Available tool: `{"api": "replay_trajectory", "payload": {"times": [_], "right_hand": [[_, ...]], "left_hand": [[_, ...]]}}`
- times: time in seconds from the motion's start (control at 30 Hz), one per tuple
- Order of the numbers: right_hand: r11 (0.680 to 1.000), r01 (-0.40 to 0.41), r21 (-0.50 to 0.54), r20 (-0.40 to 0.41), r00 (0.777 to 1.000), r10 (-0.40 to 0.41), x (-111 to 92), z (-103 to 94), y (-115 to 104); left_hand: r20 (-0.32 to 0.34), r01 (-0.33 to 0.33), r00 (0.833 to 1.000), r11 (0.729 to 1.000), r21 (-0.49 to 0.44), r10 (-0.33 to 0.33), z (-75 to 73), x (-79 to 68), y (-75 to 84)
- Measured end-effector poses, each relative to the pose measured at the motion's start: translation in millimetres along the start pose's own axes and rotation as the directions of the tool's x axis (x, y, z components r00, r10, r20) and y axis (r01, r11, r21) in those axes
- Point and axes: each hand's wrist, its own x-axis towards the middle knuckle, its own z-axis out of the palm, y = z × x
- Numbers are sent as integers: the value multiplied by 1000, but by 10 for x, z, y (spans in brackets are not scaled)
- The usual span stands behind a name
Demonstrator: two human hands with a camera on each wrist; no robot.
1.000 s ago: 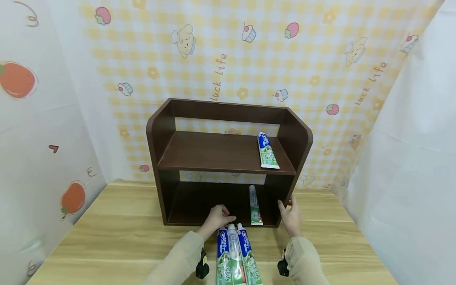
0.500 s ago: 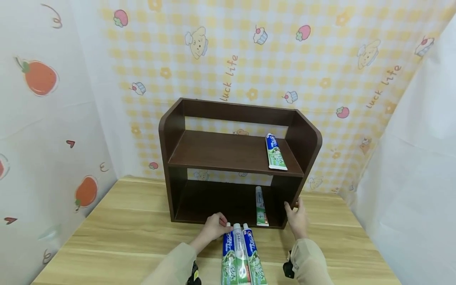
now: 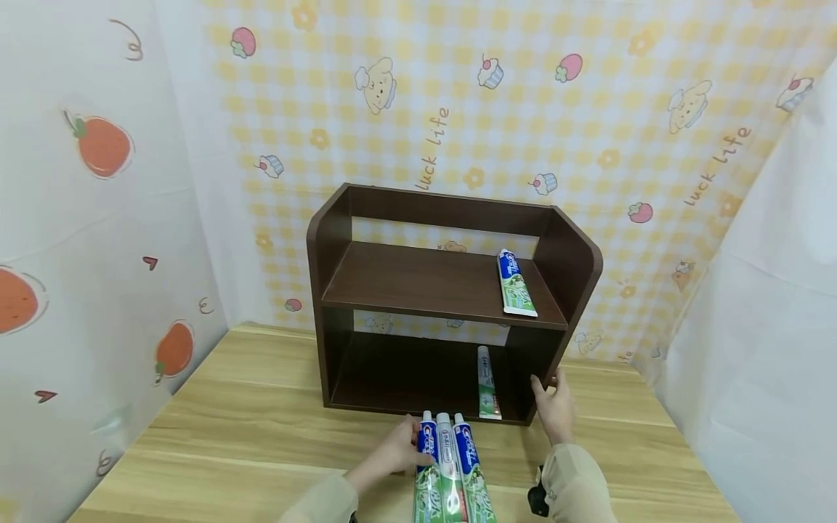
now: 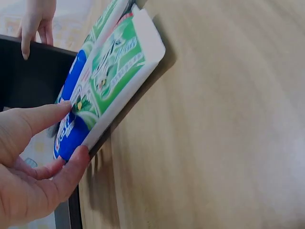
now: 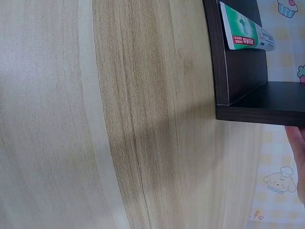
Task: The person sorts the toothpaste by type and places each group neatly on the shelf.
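In the head view my left hand point(image 3: 400, 446) pinches the leftmost of three toothpaste tubes lying side by side in front of the shelf. The left wrist view shows my thumb on the blue part of this Crest toothpaste tube point(image 4: 107, 78) and fingertips at its edge. Beside it lie a grey-green tube point(image 3: 451, 468) and another blue-green tube point(image 3: 474, 472), caps towards the shelf. My right hand point(image 3: 556, 410) grips the right side panel of the dark brown two-tier shelf point(image 3: 425, 309), thumb at the front edge, other fingers on the outer side.
One blue-green tube point(image 3: 516, 283) lies on the upper tier, towards the right. On the lower tier a grey-green tube point(image 3: 487, 383) lies near the right panel. The shelf stands on a wood-grain table point(image 3: 261, 414) before a patterned cloth backdrop point(image 3: 405, 131).
My left hand has come from above the tubes' caps down to the left tube and now pinches it. The right hand stays at the shelf's side. The head view has shifted slightly left.
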Motion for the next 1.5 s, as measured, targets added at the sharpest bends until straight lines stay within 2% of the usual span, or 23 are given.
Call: {"api": "replay_trajectory", "payload": {"times": [0.17, 0.53, 0.63, 0.83, 0.93, 1.2, 1.37, 1.5], "right_hand": [[1000, -1, -8, -15, 1000, 1, 10, -21, 21], [1000, -7, -15, -14, 1000, 7, 14, 0, -4], [1000, -3, -15, -25, 1000, 2, 12, -10, -7], [1000, -13, -23, -14, 1000, 13, 11, -14, -11], [1000, -17, -19, -9, 1000, 16, 6, -6, -16], [1000, -9, -19, -14, 1000, 9, -14, -3, -20], [1000, -7, -21, -7, 1000, 6, -5, -11, -19], [1000, -4, -16, -10, 1000, 4, 6, -14, -20]], "left_hand": [[32, -11, 999, 995, -97, 14, 68, -37, 3], [39, 68, 997, 991, -118, -64, 130, -102, -23], [39, 68, 997, 993, -95, -64, 135, -120, -6], [24, 69, 997, 997, 21, -69, 138, -114, 22], [37, 79, 996, 997, 19, -80, 145, -103, 40], [100, 139, 986, 988, -65, -132, 155, -93, 56], [133, 128, 985, 985, -114, -113, 156, -89, 15], [142, 119, 986, 974, -193, -92, 176, -100, -20]]}}
